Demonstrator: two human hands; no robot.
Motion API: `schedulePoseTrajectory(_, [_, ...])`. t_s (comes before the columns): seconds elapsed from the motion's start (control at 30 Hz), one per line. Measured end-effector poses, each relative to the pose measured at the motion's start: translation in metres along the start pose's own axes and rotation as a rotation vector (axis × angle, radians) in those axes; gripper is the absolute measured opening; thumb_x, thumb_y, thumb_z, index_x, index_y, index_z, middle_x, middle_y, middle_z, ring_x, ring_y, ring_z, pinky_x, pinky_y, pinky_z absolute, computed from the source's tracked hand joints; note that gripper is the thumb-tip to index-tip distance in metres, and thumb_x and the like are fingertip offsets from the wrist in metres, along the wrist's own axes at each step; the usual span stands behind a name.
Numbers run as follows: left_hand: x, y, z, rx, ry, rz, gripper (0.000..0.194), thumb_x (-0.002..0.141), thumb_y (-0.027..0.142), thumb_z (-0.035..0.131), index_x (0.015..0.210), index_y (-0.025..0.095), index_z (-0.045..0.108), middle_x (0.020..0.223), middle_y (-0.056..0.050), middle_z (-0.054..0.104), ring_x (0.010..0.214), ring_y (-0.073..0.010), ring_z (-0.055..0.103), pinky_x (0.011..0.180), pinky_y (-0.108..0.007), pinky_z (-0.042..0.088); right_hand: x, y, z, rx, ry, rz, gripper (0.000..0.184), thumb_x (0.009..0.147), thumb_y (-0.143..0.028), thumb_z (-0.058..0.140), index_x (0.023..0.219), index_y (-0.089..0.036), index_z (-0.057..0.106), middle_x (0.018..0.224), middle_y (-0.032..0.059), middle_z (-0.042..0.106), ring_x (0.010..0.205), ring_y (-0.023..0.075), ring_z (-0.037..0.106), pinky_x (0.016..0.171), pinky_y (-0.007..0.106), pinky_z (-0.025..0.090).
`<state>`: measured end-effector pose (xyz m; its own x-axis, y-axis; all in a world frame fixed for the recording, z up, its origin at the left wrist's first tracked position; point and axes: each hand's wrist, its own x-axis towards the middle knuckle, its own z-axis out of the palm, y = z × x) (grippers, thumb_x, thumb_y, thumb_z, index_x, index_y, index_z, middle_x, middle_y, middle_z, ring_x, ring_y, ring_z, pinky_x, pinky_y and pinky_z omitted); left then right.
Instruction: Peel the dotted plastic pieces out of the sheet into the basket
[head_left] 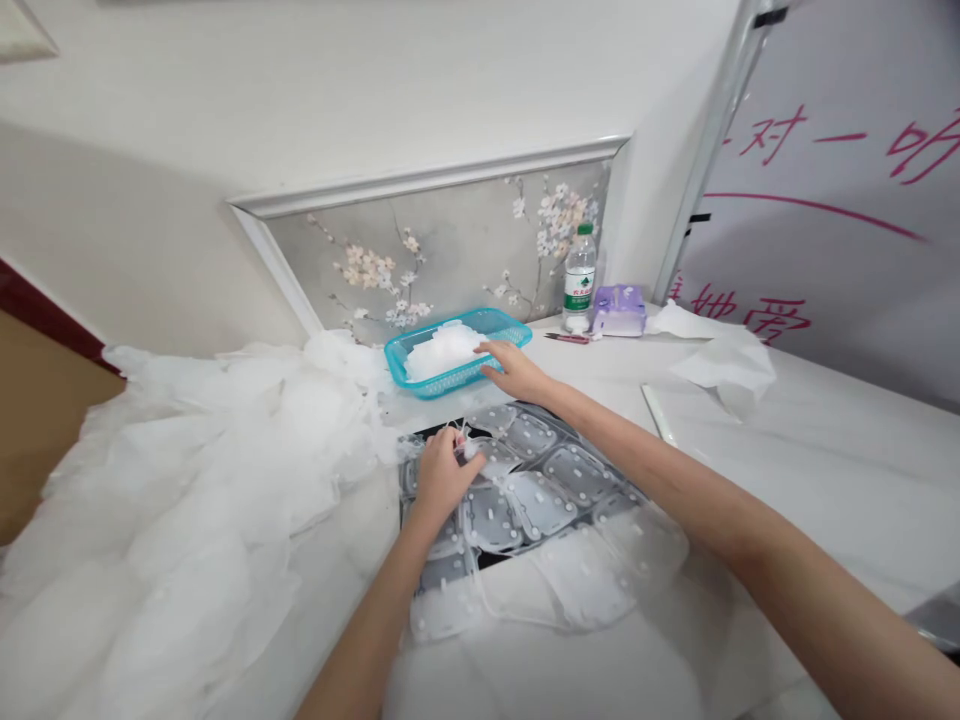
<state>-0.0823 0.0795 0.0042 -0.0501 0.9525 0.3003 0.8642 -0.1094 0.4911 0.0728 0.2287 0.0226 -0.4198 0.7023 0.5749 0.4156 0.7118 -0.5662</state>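
Note:
My left hand [444,478] is over the upper left of a translucent sheet [541,503] of rounded panels dotted with small white bits. Its fingers are curled near a thin, clear strand, and what they pinch is too small to make out. The sheet lies partly on a black mat [499,557], with its near edge spread over the white table. Farther back, my right hand [516,372] reaches to the right end of a blue plastic basket [439,384], fingers apart. White thin pieces [444,350] are piled in the basket, close to the fingertips.
A big heap of white, filmy sheets [202,490] covers the table's left side. Along the wall stand a water bottle [580,285] and a purple tissue pack [619,311], with red-handled snips [568,338] before them. Crumpled white paper [724,362] and a pale strip [658,414] lie at right.

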Motion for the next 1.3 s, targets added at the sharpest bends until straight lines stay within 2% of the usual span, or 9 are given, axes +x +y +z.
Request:
schedulePoseTrajectory(0.17, [0.002,-0.003,0.003,-0.015,0.003,-0.019,0.017,0.07,0.019,0.053,0.082,0.023,0.042,0.082,-0.002,0.057,0.081,-0.0201,0.055,0.075,-0.031,0.041,-0.073,0.009,-0.014,-0.018,-0.21,-0.102,0.034,0.075,-0.013,0.053,0.108,-0.017,0.062,0.119,0.0108,0.061,0.115,0.0238,0.054,0.099,0.043,0.041])
schedulePoseTrajectory(0.27, [0.003,-0.003,0.005,-0.017,0.019,-0.033,0.029,0.071,0.021,0.055,0.097,0.021,0.044,0.094,-0.005,0.059,0.092,-0.0228,0.056,0.083,-0.034,0.041,-0.089,0.015,-0.021,0.01,-0.313,-0.127,0.035,0.08,-0.02,0.053,0.114,-0.017,0.06,0.12,0.011,0.061,0.114,0.0224,0.056,0.098,0.04,0.043])
schedulePoseTrajectory(0.47, [-0.005,0.015,-0.006,0.092,0.386,-0.026,0.054,0.071,0.037,0.066,0.114,0.013,0.044,0.113,-0.016,0.055,0.109,-0.0294,0.049,0.092,-0.04,0.037,-0.081,0.011,-0.03,-0.053,-0.253,-0.082,0.016,0.081,-0.027,0.059,0.094,-0.021,0.068,0.096,0.0061,0.07,0.092,0.0205,0.063,0.085,0.036,0.047])
schedulePoseTrajectory(0.6, [-0.005,0.038,-0.008,0.171,0.206,0.152,0.02,0.081,0.038,0.055,0.091,0.022,0.06,0.102,-0.008,0.064,0.105,-0.0259,0.052,0.091,-0.038,0.032,-0.084,0.004,-0.028,-0.123,-0.107,-0.016,0.016,0.086,-0.022,0.05,0.085,-0.018,0.066,0.085,0.0094,0.068,0.084,0.0205,0.06,0.08,0.037,0.045])
schedulePoseTrajectory(0.77, [0.014,0.057,0.007,0.326,-0.063,-0.037,0.046,0.077,0.056,0.05,0.089,0.016,0.068,0.1,-0.017,0.066,0.101,-0.0343,0.053,0.088,-0.046,0.031,-0.086,0.003,-0.023,-0.097,-0.036,0.035,0.015,0.078,-0.013,0.055,0.091,-0.015,0.062,0.089,0.0082,0.062,0.076,0.0159,0.056,0.072,0.03,0.046])
schedulePoseTrajectory(0.87, [0.023,0.06,0.015,0.425,-0.045,-0.058,0.048,0.072,0.054,0.055,0.083,0.009,0.069,0.097,-0.024,0.064,0.101,-0.039,0.051,0.09,-0.05,0.028,-0.085,0.005,-0.023,-0.049,-0.048,0.034,0.024,0.07,-0.006,0.059,0.093,-0.012,0.062,0.086,0.0061,0.061,0.065,0.0117,0.054,0.063,0.025,0.046])
schedulePoseTrajectory(1.03, [0.035,0.051,0.025,-0.166,-0.005,-0.157,0.015,0.059,0.022,0.066,0.072,0.015,0.065,0.099,-0.017,0.065,0.115,-0.0383,0.044,0.098,-0.05,0.023,-0.084,0.004,-0.025,-0.007,0.009,0.039,0.016,0.077,-0.006,0.05,0.082,-0.014,0.063,0.075,0.0027,0.059,0.059,0.0101,0.051,0.057,0.023,0.043])
schedulePoseTrajectory(1.13, [0.042,0.045,0.034,-0.477,-0.089,-0.206,0.026,0.056,0.015,0.064,0.082,0.018,0.062,0.091,-0.009,0.068,0.103,-0.0302,0.055,0.09,-0.043,0.036,-0.085,0.001,-0.026,-0.007,0.048,0.027,0.016,0.08,-0.008,0.049,0.084,-0.016,0.061,0.079,0.0031,0.06,0.062,0.0112,0.052,0.059,0.025,0.044])
schedulePoseTrajectory(1.3, [0.041,0.045,0.044,-0.804,-0.171,-0.161,0.041,0.072,0.031,0.054,0.11,0.016,0.052,0.09,-0.007,0.07,0.078,-0.0189,0.064,0.075,-0.032,0.047,-0.089,-0.008,-0.027,-0.068,0.123,-0.046,0.017,0.086,-0.016,0.045,0.095,-0.017,0.059,0.09,0.0078,0.06,0.078,0.0166,0.056,0.071,0.031,0.048])
